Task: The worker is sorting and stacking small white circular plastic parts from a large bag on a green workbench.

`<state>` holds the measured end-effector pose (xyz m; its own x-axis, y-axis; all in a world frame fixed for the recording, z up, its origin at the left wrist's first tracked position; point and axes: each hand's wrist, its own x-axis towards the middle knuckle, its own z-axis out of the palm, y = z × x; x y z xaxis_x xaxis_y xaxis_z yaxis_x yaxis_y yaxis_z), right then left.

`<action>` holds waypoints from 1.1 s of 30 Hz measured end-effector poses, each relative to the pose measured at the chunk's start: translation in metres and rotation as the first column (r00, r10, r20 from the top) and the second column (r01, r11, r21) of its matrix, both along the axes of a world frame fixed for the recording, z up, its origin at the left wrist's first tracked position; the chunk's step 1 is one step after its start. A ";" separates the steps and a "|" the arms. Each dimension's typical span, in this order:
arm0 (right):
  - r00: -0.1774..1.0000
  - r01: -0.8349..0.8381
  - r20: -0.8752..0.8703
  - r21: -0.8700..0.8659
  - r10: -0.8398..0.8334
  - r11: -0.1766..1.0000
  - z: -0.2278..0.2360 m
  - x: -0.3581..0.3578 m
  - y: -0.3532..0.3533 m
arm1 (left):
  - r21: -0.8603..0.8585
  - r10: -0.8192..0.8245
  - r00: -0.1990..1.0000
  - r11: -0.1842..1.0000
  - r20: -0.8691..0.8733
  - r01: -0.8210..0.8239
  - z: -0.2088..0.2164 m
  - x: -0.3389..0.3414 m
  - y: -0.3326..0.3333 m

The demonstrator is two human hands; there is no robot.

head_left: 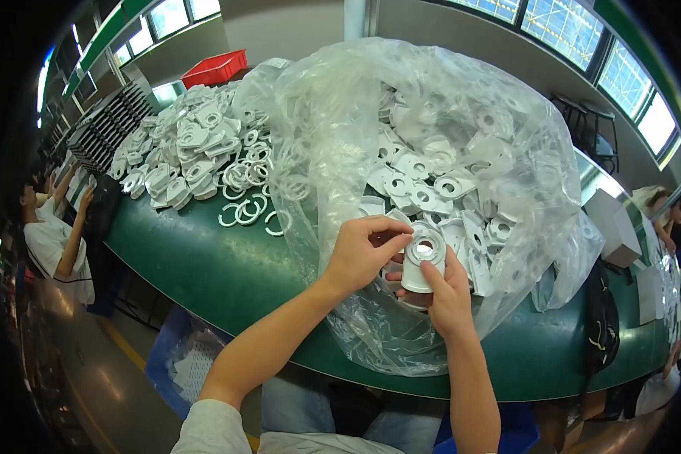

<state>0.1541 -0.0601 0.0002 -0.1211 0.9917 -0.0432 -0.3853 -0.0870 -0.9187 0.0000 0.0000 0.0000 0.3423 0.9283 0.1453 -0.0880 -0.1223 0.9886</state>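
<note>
My right hand grips a white plastic part with a rounded end and a round hole, its thumb lying across the front face. At the part's upper left edge my left hand is closed, thumb and index finger pinched against the round collar. Whether those fingertips hold a separate piece there is too small to tell. Just beyond both hands, a large clear plastic bag lies open over a heap of similar white parts.
Left of the bag, loose white rings lie on the green table beside a pile of white parts. Black stacked trays and a red crate stand behind. A blue bin sits below the edge. Another person works at far left.
</note>
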 end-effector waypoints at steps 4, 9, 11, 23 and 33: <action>1.000 0.000 0.029 0.041 -0.002 0.999 0.001 0.000 -0.001 | 0.058 0.018 1.000 0.998 0.015 -0.019 -0.001 0.002 0.000; 0.999 -0.017 0.053 0.072 0.013 0.997 0.004 -0.001 -0.003 | 0.105 0.029 1.000 0.994 0.005 -0.029 0.001 0.000 -0.001; 0.998 -0.010 0.063 0.117 0.003 0.993 0.003 -0.003 -0.003 | 0.002 -0.010 0.999 1.000 0.044 0.010 -0.001 0.001 0.000; 0.990 -0.029 0.142 0.189 0.001 0.981 0.002 -0.002 -0.003 | -0.034 -0.066 0.998 0.997 0.018 0.067 0.000 -0.004 0.000; 0.957 0.168 0.203 0.194 -0.207 0.967 -0.004 -0.002 -0.004 | 0.191 -0.050 0.996 0.979 -0.070 0.063 0.011 0.002 -0.012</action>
<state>0.1518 -0.0642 -0.0042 0.0609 0.9902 0.1260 -0.1668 0.1345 -0.9768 0.0015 -0.0119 0.0113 0.4081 0.8637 0.2958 -0.0367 -0.3083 0.9506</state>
